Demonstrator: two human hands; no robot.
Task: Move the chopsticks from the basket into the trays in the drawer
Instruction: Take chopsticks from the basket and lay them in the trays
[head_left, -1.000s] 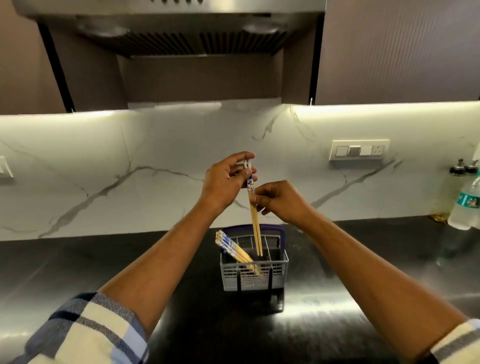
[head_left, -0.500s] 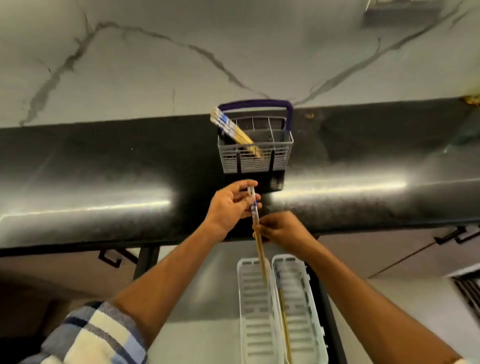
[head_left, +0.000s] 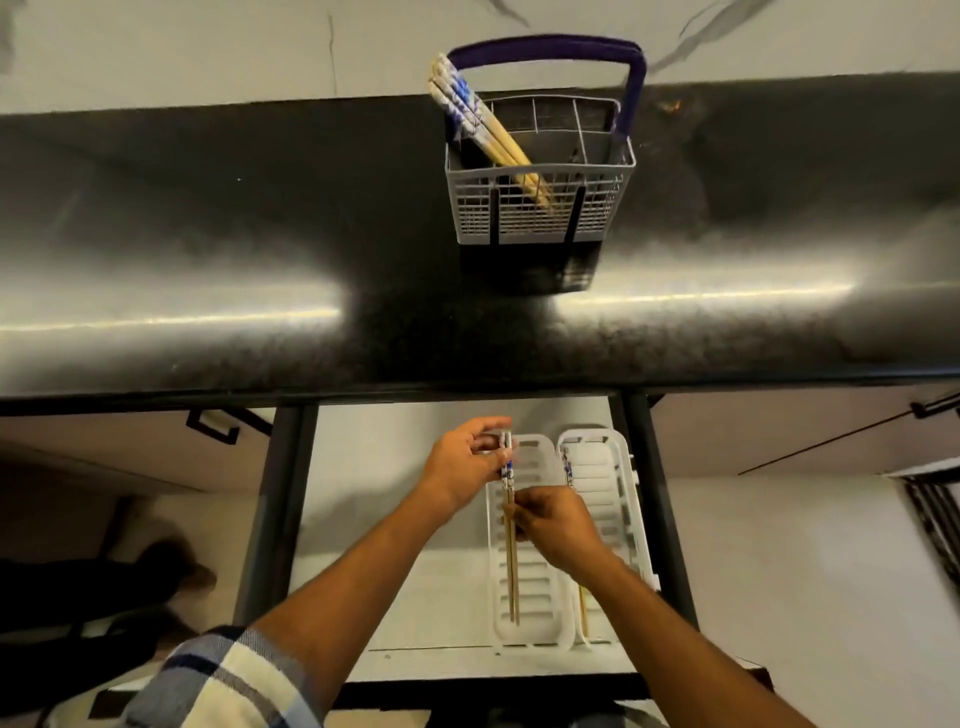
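The left hand (head_left: 457, 467) pinches the patterned blue-and-white tops of a pair of chopsticks (head_left: 510, 551) while the right hand (head_left: 553, 525) pinches the shafts at mid-length, likely to keep both sticks parallel over the left tray (head_left: 540, 613) of the open drawer (head_left: 363, 467). In the right tray (head_left: 608, 467) lies another pair, partly hidden. More chopsticks (head_left: 483, 124) lean in the grey cutlery basket (head_left: 540, 208), near the black worktop's (head_left: 208, 234) back edge.

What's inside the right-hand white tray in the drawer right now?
The right tray holds chopsticks along its left side; the right hand covers their middle, so the count is unclear.
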